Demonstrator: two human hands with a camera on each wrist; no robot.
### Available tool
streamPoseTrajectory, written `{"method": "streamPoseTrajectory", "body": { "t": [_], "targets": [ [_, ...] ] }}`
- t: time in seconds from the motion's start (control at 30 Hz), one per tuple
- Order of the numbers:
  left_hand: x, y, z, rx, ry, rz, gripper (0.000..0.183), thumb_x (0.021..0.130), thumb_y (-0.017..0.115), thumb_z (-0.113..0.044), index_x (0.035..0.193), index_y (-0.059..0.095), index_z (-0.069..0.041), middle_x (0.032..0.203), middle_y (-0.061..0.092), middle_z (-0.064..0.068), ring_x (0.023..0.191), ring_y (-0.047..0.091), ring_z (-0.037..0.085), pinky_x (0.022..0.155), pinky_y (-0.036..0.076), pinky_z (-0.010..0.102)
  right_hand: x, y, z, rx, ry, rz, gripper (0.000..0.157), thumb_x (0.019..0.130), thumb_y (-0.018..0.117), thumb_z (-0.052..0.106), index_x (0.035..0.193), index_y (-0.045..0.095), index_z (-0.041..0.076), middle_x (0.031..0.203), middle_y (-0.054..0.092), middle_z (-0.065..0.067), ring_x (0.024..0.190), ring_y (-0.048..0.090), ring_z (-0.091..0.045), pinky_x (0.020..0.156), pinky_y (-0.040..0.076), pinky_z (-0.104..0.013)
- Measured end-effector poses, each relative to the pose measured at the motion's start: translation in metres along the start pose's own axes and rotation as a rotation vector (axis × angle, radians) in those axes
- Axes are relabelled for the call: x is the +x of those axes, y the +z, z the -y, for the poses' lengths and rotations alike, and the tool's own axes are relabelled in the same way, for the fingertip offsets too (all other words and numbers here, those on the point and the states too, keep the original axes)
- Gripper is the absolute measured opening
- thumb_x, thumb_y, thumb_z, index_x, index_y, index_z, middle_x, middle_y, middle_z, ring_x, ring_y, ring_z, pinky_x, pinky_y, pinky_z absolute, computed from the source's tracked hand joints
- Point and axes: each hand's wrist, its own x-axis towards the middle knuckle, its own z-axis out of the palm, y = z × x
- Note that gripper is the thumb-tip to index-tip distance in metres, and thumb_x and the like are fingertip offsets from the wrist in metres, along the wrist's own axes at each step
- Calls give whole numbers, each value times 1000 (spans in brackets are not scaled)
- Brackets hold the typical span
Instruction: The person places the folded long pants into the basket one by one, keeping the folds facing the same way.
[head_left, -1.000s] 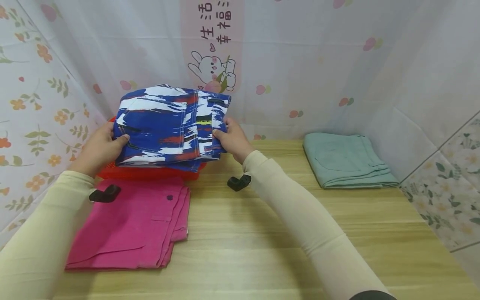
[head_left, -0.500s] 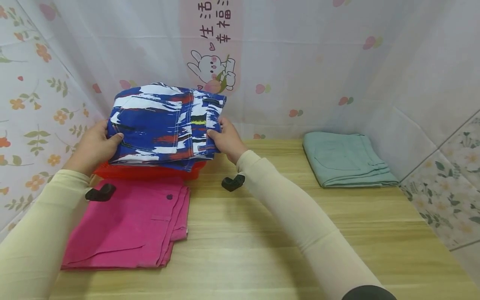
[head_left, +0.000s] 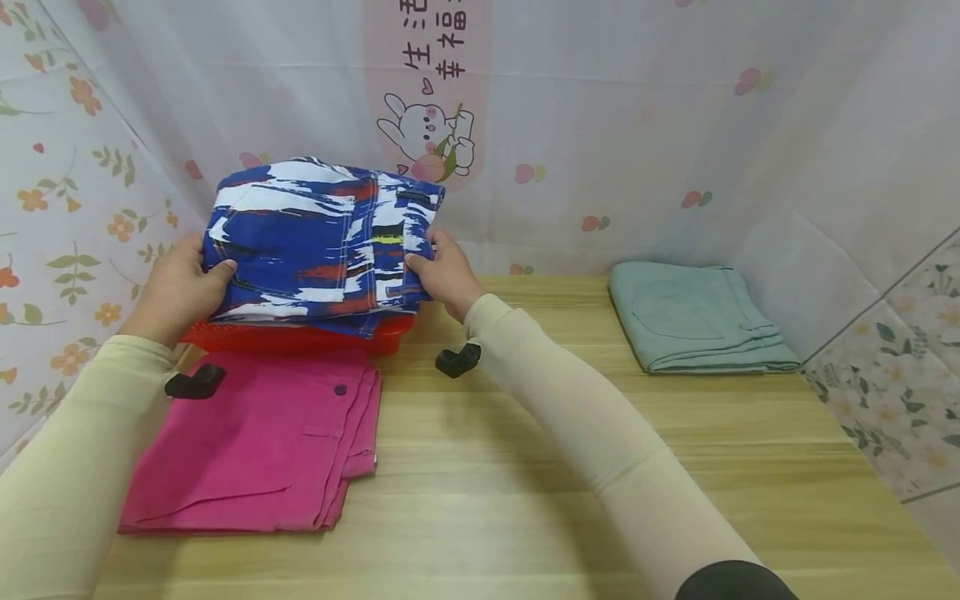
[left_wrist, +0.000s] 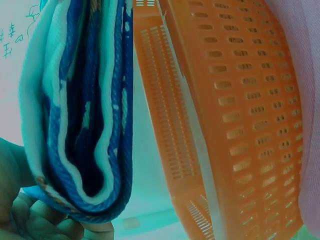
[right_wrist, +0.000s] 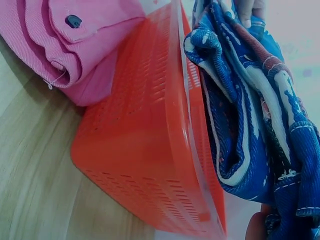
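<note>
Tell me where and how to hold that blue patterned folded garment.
I'd pinch the patterned garment at both ends, coming in from left and right, thumbs on top, as the left hand and right hand do. It's folded in several layers, so gripping one end alone could let it sag over the red basket.

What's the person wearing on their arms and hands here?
The left hand and right hand wear no gloves. The left sleeve and right sleeve are plain pale yellow, ending at the wrists. A small black angled piece sits by each wrist, and a dark rounded piece overlaps the right sleeve low in the head view.
</note>
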Motion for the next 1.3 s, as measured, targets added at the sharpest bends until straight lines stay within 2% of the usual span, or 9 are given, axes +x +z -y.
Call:
{"method": "streamPoseTrajectory", "body": {
  "t": [0.23, 0.47, 0.83, 1.3],
  "targets": [
    [-1, -4, 1, 47, 20, -27, 52, 104, 41, -31, 130, 39, 14, 122, 49, 40, 112, 45, 55, 95, 34, 69, 1, 5, -1, -8, -4, 5, 37, 101, 58, 17, 135, 44, 10, 123, 57, -8, 103, 62, -22, 92, 54, -39],
    [-2, -5, 2, 61, -6, -19, 54, 104, 40, -31, 133, 37, 14, 124, 47, 40, 113, 43, 56, 96, 32, 71, 3, 10, -2, -13, -2, 2, 42, 101, 58, 17, 139, 42, 10, 123, 57, -8, 104, 61, -22, 95, 52, -40],
    [0, -7, 14, 32, 12, -67, 54, 103, 40, -31, 130, 38, 16, 121, 47, 40, 111, 43, 54, 96, 33, 68, 6, 20, -1, -79, -19, -20, 34, 101, 58, 18, 132, 46, 9, 124, 57, -8, 106, 59, -21, 98, 50, -39],
    [-1, -6, 19, 41, -21, -61, 48, 103, 41, -26, 124, 38, 18, 117, 45, 39, 110, 41, 53, 96, 32, 67, 13, 29, -8, -123, 13, -17, 32, 101, 60, 20, 128, 47, 11, 119, 58, -6, 101, 61, -19, 95, 52, -38]
  ]
}}
